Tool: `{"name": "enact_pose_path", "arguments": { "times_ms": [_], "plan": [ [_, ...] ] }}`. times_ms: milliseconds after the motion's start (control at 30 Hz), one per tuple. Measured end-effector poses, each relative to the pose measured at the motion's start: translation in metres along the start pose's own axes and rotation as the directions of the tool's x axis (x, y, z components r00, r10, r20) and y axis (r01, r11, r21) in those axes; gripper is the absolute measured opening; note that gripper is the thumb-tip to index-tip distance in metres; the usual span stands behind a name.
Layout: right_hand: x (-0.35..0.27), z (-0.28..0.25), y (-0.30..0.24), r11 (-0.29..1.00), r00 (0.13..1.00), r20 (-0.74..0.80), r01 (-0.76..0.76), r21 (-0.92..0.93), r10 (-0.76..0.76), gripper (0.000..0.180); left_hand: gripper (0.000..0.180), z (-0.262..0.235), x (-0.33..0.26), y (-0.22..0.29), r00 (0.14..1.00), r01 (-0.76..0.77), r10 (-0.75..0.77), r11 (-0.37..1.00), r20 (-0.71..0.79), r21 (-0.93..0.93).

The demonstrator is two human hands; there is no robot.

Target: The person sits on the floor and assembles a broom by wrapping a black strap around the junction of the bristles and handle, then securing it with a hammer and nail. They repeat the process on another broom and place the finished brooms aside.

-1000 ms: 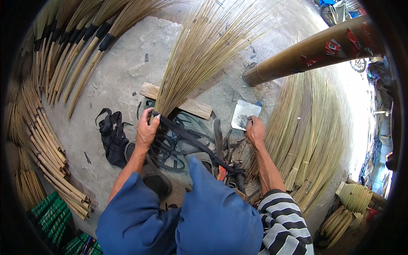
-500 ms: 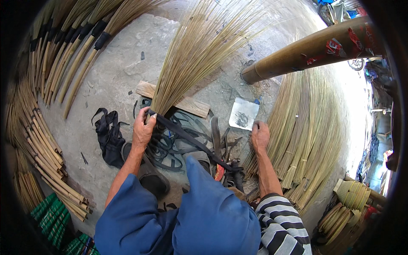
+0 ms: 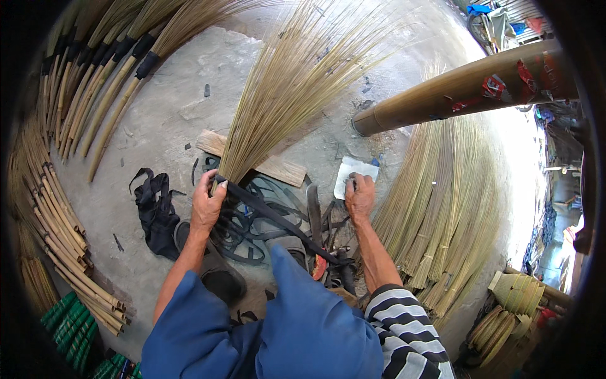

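My right hand (image 3: 360,198) has just come in over the lower part of the paper (image 3: 345,169); 0.5 s ago it was at the lower right corner and the dark smudge there showed. Now my hand hides it. Those fingers are curled in, and I cannot tell whether they pinch anything. So my left hand (image 3: 206,201) alone keeps the bundle (image 3: 268,104) steady, clamped on its narrow end together with the strip (image 3: 278,213). As before, the bundle fans away from me over the board (image 3: 284,170), the strip slanting toward my knees.
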State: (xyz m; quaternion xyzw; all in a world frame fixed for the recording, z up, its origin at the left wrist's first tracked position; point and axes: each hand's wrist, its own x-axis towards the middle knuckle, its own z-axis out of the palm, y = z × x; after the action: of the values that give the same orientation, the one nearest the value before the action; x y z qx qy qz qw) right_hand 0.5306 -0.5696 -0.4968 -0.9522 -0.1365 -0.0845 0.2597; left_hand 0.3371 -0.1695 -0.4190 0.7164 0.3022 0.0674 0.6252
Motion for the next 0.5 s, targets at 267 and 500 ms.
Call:
{"name": "enact_pose_path", "arguments": {
  "times_ms": [267,500],
  "plan": [
    [0.004,0.011,-0.001,0.978,0.994,0.047,0.108,-0.176,-0.101,0.016,0.054,0.0,-0.001,0.005,1.0,0.009,-0.009,1.0,0.002,0.007],
    [0.01,0.013,0.008,0.983,0.999,0.033,0.044,-0.176,-0.039,0.014,0.051,0.0,0.0,0.0,1.0,-0.026,0.026,0.999,-0.014,-0.025]
  ]
}}
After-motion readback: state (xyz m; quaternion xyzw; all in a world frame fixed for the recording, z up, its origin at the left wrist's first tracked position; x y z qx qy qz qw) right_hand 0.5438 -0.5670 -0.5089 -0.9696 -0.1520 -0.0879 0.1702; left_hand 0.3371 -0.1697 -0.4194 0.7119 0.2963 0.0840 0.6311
